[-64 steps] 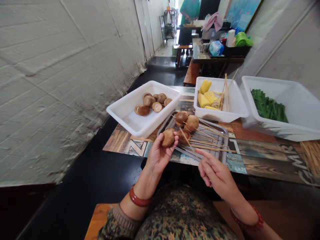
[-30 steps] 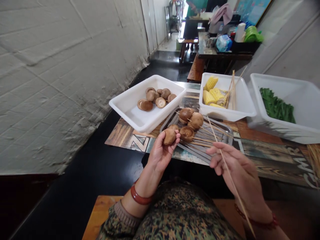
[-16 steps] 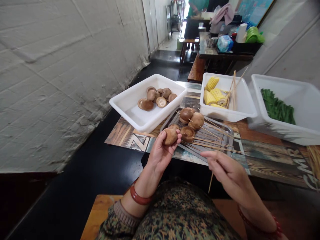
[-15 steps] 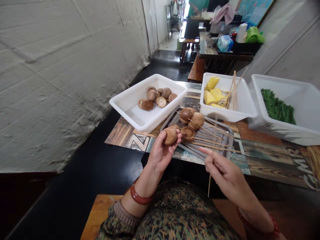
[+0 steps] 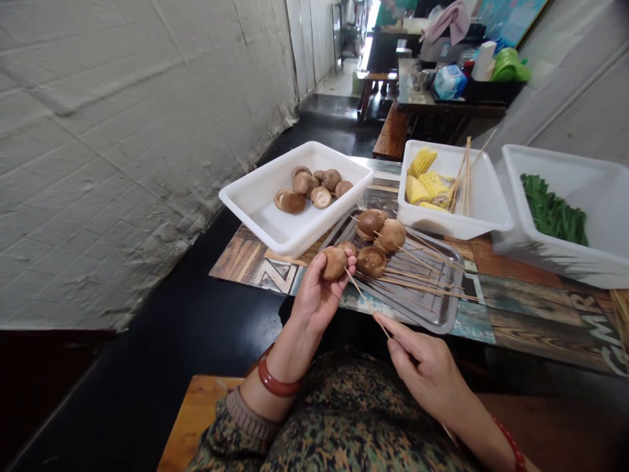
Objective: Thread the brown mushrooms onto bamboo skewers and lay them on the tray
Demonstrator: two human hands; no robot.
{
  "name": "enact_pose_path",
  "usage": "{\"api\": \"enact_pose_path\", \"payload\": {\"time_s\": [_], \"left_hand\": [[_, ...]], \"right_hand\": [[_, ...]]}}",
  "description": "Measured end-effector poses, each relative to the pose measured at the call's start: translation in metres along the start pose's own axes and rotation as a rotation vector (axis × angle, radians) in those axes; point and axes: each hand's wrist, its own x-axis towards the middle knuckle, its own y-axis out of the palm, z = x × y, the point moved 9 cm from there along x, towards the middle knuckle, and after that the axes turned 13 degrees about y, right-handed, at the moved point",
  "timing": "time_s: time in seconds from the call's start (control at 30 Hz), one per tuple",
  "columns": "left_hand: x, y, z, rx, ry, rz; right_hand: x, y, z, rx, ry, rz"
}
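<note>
A brown mushroom (image 5: 334,263) is held in the fingers of my left hand (image 5: 314,295). Between thumb and fingers, my right hand (image 5: 420,360) pinches a thin wooden skewer (image 5: 363,298). The skewer slants up to the left, and its tip meets the mushroom's lower right edge; whether it has pierced the flesh I cannot tell. Just beyond my hands, a metal tray (image 5: 445,314) bears several skewered mushrooms (image 5: 390,236), their sticks pointing right. More loose mushrooms (image 5: 292,202) lie in a white tub (image 5: 250,216) at the left.
To the right stand a white tub (image 5: 479,229) of corn (image 5: 427,183) with upright skewers (image 5: 464,177), and another tub (image 5: 535,252) of green leaves (image 5: 553,210). A wall (image 5: 122,144) runs along the left. Farther back are a cluttered table (image 5: 413,98) and a person in green (image 5: 393,10).
My right hand has swung the skewer from hanging downward to pointing up left, bringing its tip to the mushroom. My left hand keeps the mushroom in about the same place.
</note>
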Motion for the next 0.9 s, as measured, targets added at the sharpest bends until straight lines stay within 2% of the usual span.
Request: {"api": "enact_pose_path", "payload": {"time_s": [0.2,0.53,0.77,0.9], "left_hand": [[0.0014,0.0042,-0.0004,-0.014,0.015,0.066],[-0.0009,0.0018,-0.0006,0.004,0.016,0.035],[-0.0038,0.0059,-0.0044,0.037,0.075,0.078],[-0.0070,0.0063,-0.0045,0.070,0.095,0.083]], "right_hand": [[-0.0038,0.0044,-0.0042,0.004,0.026,0.051],[-0.0036,0.0029,-0.0030,0.035,0.038,0.040],[-0.0028,0.0060,-0.0044,0.080,0.067,0.122],[-0.0014,0.0061,-0.0087,0.162,0.135,0.171]]}}
